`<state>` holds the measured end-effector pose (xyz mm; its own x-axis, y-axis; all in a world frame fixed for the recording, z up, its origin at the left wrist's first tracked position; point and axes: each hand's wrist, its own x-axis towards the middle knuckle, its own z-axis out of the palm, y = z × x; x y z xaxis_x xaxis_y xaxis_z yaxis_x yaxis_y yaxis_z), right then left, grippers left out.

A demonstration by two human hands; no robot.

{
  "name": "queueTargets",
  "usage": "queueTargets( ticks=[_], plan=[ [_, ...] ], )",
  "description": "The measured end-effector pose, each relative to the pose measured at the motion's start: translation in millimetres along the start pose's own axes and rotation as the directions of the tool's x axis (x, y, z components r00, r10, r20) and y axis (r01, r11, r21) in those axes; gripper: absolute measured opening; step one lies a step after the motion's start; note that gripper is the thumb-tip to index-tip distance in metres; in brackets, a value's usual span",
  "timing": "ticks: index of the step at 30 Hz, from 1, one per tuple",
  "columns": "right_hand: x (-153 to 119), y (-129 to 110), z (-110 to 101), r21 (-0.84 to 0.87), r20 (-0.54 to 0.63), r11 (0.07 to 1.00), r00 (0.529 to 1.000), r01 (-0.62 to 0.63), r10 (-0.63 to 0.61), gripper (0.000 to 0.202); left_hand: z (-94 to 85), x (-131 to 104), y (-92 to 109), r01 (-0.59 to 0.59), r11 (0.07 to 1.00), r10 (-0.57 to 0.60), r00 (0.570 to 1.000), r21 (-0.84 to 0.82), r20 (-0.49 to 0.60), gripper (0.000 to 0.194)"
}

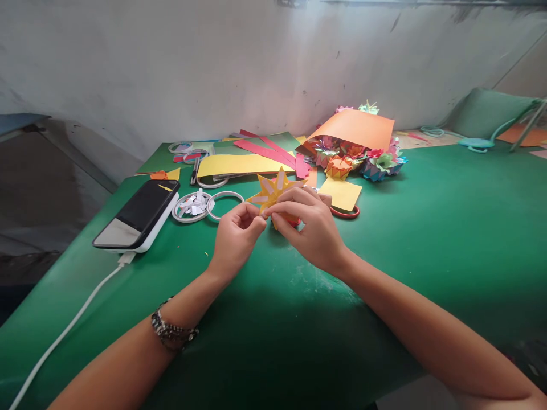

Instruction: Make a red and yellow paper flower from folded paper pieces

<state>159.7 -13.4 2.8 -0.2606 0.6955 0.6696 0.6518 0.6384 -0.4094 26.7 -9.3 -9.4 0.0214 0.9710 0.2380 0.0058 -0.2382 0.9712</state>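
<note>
Between my two hands is a yellow paper flower (268, 191) with pointed petals, some carrying pale strips. My left hand (237, 236) pinches its lower left edge between thumb and fingers. My right hand (314, 228) is closed over its right side, its fingertips meeting the left ones at the near petals. Something red shows beneath the flower, partly covered by my fingers. Just left of the flower lie a white tape ring (225, 194) and another ring (175, 218) filled with small white paper bits. A yellow paper square (341, 193) rests to the right, over a red scissors handle (347, 214).
A phone on a white power bank (137, 216) with a white cable (70, 324) lies at left on the green table (427, 239). Behind are yellow paper (241, 165), red strips (267, 152), an orange sheet (354, 130) and several finished paper flowers (382, 162) against the wall.
</note>
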Motion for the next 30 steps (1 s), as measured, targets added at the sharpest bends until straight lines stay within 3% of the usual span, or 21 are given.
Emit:
queueTargets(
  ticks=[7, 15, 20, 30],
  plan=[
    [0.7, -1.4, -1.9, 0.027, -0.008, 1.0, 1.0, -0.006, 0.006, 0.013, -1.1, -0.1, 3.0, -0.025, 1.0, 0.025, 1.0, 0.006, 0.004, 0.008],
    [1.2, -3.3, -9.3, 0.024, -0.056, 1.0, 0.998, -0.009, 0.011, 0.008, -5.3, -0.4, 3.9, -0.154, 0.987, 0.15, 0.985, 0.042, 0.081, 0.007],
    [1.9, -1.3, -10.3, 0.059, -0.061, 0.998, 0.998, 0.001, 0.003, 0.008, -7.9, -1.5, 5.5, -0.17, 0.982, 0.161, 0.981, 0.087, 0.106, 0.009],
    [2.9, 4.1, -10.0, 0.066, -0.034, 0.998, 0.999, 0.016, -0.014, 0.007, -9.1, -4.3, 4.4, -0.314, 0.919, 0.295, 0.949, 0.238, 0.115, 0.01]
  ],
)
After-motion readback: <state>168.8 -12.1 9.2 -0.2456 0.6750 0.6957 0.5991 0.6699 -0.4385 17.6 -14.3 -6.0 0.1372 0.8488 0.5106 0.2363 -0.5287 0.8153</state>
